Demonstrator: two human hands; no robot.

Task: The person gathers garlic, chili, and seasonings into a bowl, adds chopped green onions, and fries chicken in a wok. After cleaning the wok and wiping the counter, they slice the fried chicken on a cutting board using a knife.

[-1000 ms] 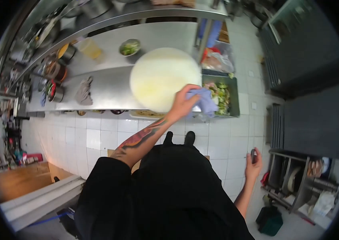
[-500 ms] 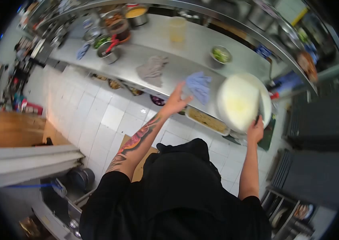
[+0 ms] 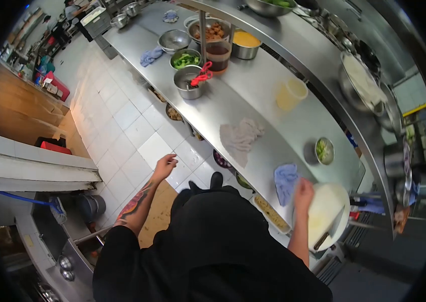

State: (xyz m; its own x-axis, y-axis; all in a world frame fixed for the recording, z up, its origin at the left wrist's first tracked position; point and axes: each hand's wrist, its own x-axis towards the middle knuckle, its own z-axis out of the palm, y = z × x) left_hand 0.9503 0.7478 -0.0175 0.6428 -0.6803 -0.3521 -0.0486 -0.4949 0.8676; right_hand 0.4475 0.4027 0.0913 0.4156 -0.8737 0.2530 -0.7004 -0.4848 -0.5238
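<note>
My left hand [image 3: 165, 168] hangs over the tiled floor beside the counter, its fingers loosely bent and apart, with nothing in them. My right hand [image 3: 303, 195] is above the counter's near edge, between a crumpled blue cloth [image 3: 286, 182] and a round white cutting board [image 3: 318, 211]. Motion smears its fingers, so I cannot make out their shape. A knife [image 3: 322, 240] lies on the board, its dark handle toward me. Left of the blue cloth lies a greyish cloth [image 3: 243, 137]. Behind the board stands a metal bowl of chopped greens [image 3: 324, 151].
Along the counter are a pot with red-handled tongs [image 3: 188, 83], a bowl of green vegetables [image 3: 185, 60], a container of dark liquid [image 3: 218, 55] and a yellowish plastic tub [image 3: 292, 94]. An overhead shelf [image 3: 293, 50] runs above. Far left, a person [image 3: 76, 15] stands near crates.
My right hand has let go of the knife, which stays on the board. My left hand has drawn back from the blue cloth. The view has turned, showing more of the counter's far left.
</note>
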